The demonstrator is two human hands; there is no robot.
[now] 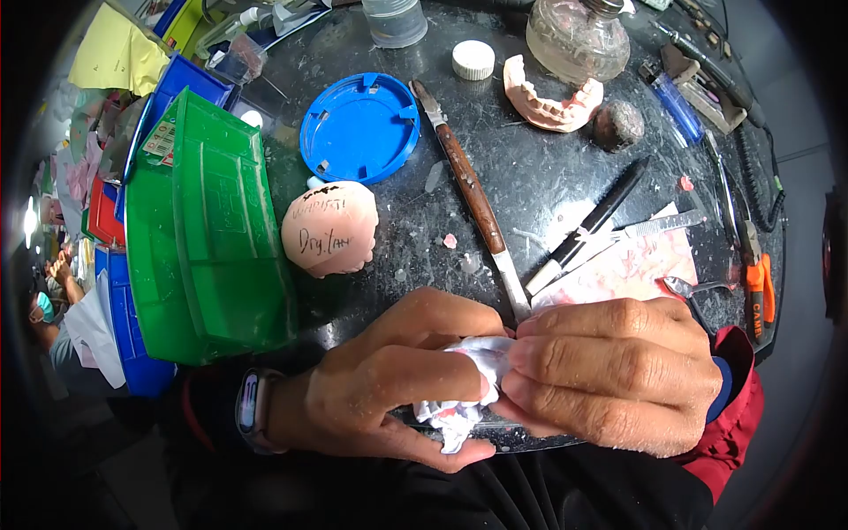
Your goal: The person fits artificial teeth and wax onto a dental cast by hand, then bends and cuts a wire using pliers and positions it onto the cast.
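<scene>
Both hands meet at the front edge of the dark bench. My left hand (389, 375), with a watch band at its wrist, is closed around a crumpled white cloth or tissue (481, 358) marked with pink stains. From the other side, my right hand (618, 375) pinches the same cloth, its fingers bunched together. Whether something is wrapped inside the cloth is hidden. Just beyond the fingers lies a wax knife (473, 185) with a brown wooden handle, its lower end reaching toward my right hand. A pink-smeared white sheet (627, 269) sits past my right knuckles.
On the left stand a green bin (212, 238) and a pink plaster cast (329, 230) with handwriting. Beyond are a blue ring-shaped lid (360, 126), a white cap (473, 60), a dental arch model (548, 102) and a glass jar (579, 40). Orange-handled cutters (758, 291) lie right. A masked person (57, 318) is far left.
</scene>
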